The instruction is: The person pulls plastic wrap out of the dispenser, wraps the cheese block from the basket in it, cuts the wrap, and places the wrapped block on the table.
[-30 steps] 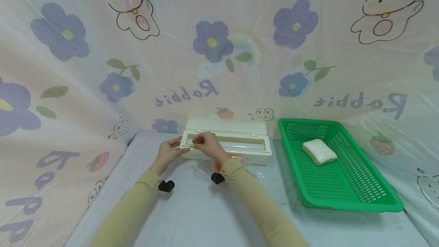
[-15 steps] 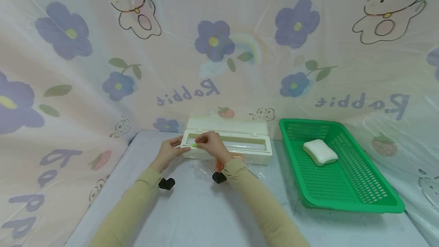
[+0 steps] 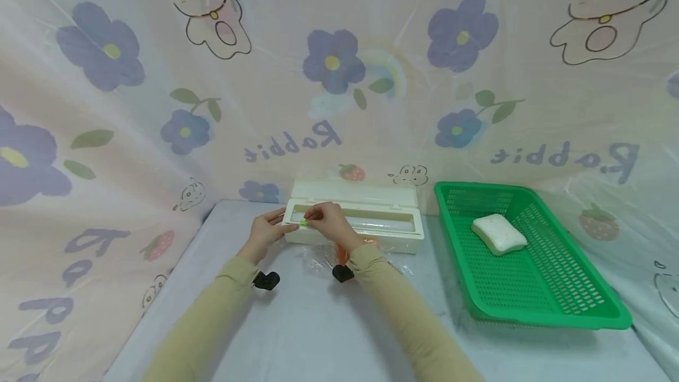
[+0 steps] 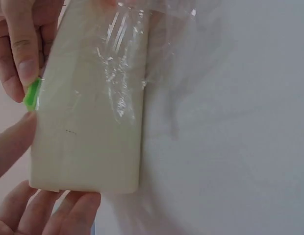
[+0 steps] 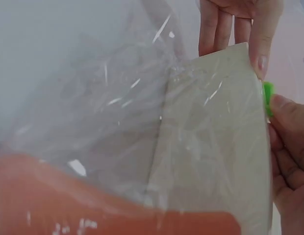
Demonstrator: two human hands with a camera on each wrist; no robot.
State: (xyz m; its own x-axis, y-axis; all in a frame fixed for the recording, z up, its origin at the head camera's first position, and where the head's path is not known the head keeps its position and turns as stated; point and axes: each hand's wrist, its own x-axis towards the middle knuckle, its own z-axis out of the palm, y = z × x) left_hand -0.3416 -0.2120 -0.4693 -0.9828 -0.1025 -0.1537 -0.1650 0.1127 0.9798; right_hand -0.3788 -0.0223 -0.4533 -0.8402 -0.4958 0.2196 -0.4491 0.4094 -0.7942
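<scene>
At the far left, the white tabletop (image 3: 318,335) ends in a slanting edge against a pale printed curtain (image 3: 265,93); a strip of surface lies between that edge and the person's left hand (image 3: 264,234). This hand grips the left end of a long cream-white plastic box (image 3: 395,245), fingers on the end face, thumb along the front rim. The thumb tip stands just beside a small bright-green plastic slider (image 4: 32,95); whether they touch, I cannot tell. The slider sits on the box's front rim, near its left end, pinched between thumb and finger of the right hand (image 3: 330,224). To its right the rim runs on to the box's far end, giving a long straight path.

A whitish roll (image 3: 376,223) lies in the box's trough, the cream-white lid (image 3: 355,194) raised behind, near the curtain. Thin clear plastic film (image 5: 108,98) drapes down the front face onto the table, where a glossy orange object (image 5: 93,200), partly hidden, lies below the right wrist. Only a narrow gap parts the box's right end from a green lattice plastic basket (image 3: 536,318), which holds a white pillow-shaped block (image 3: 498,234) toward its back.
</scene>
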